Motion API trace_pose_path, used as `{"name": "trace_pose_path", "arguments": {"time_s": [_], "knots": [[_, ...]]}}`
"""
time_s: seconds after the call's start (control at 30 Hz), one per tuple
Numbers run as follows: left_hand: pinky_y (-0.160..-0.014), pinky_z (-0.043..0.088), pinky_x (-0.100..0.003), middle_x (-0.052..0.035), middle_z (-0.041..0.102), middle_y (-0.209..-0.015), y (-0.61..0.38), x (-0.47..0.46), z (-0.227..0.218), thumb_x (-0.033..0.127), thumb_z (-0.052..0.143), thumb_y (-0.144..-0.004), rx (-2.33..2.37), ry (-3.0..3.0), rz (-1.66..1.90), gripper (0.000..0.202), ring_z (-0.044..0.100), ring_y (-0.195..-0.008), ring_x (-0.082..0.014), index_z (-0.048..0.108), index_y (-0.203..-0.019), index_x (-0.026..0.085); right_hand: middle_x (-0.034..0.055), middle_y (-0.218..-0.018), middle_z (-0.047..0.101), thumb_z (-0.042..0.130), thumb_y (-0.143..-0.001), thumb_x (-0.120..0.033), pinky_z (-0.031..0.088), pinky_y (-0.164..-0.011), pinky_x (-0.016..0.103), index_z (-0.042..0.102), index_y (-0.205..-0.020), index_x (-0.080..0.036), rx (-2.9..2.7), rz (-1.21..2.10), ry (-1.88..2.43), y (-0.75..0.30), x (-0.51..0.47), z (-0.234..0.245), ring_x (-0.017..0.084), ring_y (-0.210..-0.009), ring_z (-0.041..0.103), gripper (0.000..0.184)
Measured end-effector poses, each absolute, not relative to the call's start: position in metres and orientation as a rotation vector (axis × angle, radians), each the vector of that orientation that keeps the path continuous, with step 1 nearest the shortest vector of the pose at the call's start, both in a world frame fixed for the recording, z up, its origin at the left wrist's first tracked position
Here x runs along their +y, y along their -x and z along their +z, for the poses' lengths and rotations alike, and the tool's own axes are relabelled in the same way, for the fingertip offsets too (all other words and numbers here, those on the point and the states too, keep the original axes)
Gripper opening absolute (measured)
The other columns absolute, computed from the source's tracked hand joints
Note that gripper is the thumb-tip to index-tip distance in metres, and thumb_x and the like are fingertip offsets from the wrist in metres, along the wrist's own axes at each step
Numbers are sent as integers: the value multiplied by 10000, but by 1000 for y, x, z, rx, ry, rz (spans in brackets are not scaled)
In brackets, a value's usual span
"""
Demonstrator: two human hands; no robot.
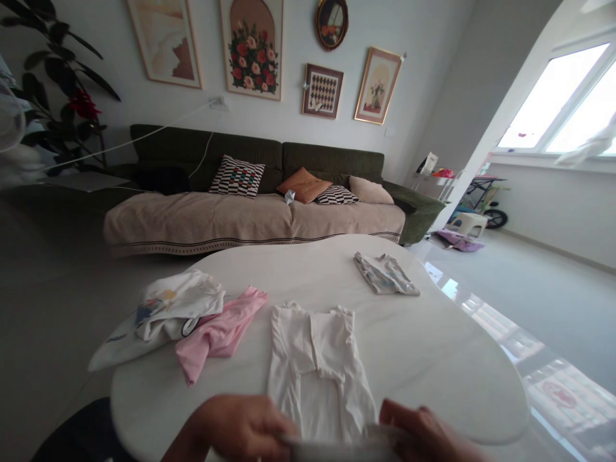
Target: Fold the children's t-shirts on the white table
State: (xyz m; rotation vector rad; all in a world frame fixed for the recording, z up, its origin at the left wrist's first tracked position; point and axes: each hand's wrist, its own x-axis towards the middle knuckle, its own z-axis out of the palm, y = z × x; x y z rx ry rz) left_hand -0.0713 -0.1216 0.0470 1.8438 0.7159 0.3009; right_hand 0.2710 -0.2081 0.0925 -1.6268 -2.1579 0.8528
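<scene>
A small white garment (315,366) lies flat on the white round table (433,346), its sides folded in toward the middle. My left hand (245,427) and my right hand (418,433) are at the bottom of the view. Both grip the garment's near edge, fingers curled around the cloth. A pink garment (219,333) lies crumpled to the left. Beside it sits a heap of white printed clothing (163,314) that hangs over the table's left edge. A folded grey-white garment (385,274) rests at the far right of the table.
A dark green sofa (255,192) with a beige cover and several cushions stands behind the table. A large plant (62,96) is at the left. Glossy floor extends right toward a window (563,109), a stool and small clutter.
</scene>
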Motion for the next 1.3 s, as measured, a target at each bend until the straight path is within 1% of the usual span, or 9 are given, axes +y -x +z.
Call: {"name": "trace_pose_path", "arguments": {"time_s": [0.17,0.3,0.43,0.63,0.73,0.9,1.0,1.07,1.3], "knots": [[-705,472,-254,-27,679,-815,29,-19,49,402,681,-615,911,-1202,504,375,617,-804,-176,634,-886,146,-12,-694,578,564,-611,-244,407,-673,243,611,-707,-169,-1767,1131,1668,-268,-74,103,132,-711,515,131],[-682,482,-297,-23,656,-652,5,19,22,428,692,-568,1001,-1091,575,346,624,-711,-183,608,-724,131,-39,-617,518,545,-616,-294,411,-572,239,575,-822,-157,-1565,1251,1759,-263,-9,48,88,-576,489,249],[-716,482,-314,-45,668,-693,8,20,2,387,688,-587,1032,-1123,602,336,635,-731,-191,607,-778,123,-47,-612,499,552,-598,-314,391,-527,210,539,-820,-163,-1470,1259,1753,-265,-4,9,74,-548,476,268],[-722,465,-304,-36,657,-724,12,29,-2,316,572,-707,1207,-1273,699,215,624,-764,-187,595,-813,130,-22,-663,544,457,-716,-422,392,-552,224,536,-861,-171,-1488,1051,1778,-272,-2,-1,90,-565,489,299],[-789,426,-315,-26,637,-784,8,32,-9,233,583,-673,1419,-1375,816,178,585,-869,-202,571,-830,149,13,-719,560,515,-694,-334,392,-631,253,550,-891,-159,-1511,813,1883,-270,1,-4,129,-669,518,266],[-916,316,-361,-76,583,-1009,6,23,-14,133,605,-591,1634,-1499,947,314,439,-1106,-253,559,-900,161,87,-912,580,562,-613,-169,365,-745,271,570,-962,-124,-1570,599,1968,-261,-2,-9,176,-863,521,351],[-840,363,-390,-81,622,-808,9,24,-4,120,636,-522,1615,-1522,903,194,528,-951,-295,586,-709,124,32,-690,587,578,-568,-151,365,-651,252,616,-764,-121,-1637,627,1964,-257,0,2,161,-710,536,202],[-773,400,-351,-46,621,-696,12,28,12,134,640,-515,1532,-1542,894,136,571,-822,-260,594,-643,121,-4,-578,550,578,-565,-167,353,-596,239,609,-659,-131,-1684,637,1918,-258,3,21,141,-619,517,105],[-747,422,-240,-27,633,-908,27,13,96,328,588,-678,1133,-1582,1166,327,579,-830,-162,587,-945,139,7,-795,559,481,-716,-301,393,-685,238,523,-888,-167,-1669,378,1561,-273,-21,120,135,-752,494,222]]}}
